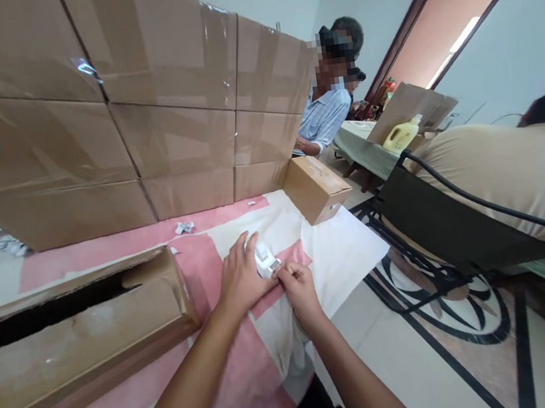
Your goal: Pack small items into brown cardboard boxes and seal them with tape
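A small white device [263,256] with a little grey window lies on the pink and white cloth [243,362]. My left hand [239,274] curves round its left and near side, with the thumb below it and the fingers closed against it. At its lower right corner my right hand [297,284] is pinched, fingertips together at the device's edge. Whatever sits between those fingertips is too small to make out.
Taped cardboard boxes [183,135] form a wall behind the cloth. A long open carton [84,342] lies at the left, a smaller box [317,188] at the back right. Paper scraps [184,227] dot the cloth. A person [325,113] sits beyond; another occupies a chair [447,234] at right.
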A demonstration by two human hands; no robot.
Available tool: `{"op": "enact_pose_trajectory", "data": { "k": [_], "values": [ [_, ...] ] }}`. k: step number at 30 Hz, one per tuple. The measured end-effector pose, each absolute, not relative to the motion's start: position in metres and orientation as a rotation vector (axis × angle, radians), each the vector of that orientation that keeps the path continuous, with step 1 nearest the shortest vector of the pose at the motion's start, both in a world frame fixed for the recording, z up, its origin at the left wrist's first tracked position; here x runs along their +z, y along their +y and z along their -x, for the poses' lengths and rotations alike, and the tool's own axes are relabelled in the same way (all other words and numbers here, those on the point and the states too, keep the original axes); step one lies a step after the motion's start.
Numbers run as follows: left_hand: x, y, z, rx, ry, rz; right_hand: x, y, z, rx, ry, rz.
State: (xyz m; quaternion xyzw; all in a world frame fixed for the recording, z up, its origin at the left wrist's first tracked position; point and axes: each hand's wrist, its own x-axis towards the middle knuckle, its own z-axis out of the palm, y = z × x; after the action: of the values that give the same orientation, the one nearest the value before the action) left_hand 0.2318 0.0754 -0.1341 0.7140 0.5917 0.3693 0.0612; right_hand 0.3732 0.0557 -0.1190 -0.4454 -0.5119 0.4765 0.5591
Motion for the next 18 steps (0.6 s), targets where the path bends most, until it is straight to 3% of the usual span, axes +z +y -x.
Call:
{"op": "enact_pose_trajectory", "data": {
  "k": [18],
  "values": [
    [-0.1318, 0.0733, -0.2319, 1.088, 1.812, -2.141, -0.1218, 0.0532, -0.3748, 1.106, -1.239, 1.043]
  ]
}}
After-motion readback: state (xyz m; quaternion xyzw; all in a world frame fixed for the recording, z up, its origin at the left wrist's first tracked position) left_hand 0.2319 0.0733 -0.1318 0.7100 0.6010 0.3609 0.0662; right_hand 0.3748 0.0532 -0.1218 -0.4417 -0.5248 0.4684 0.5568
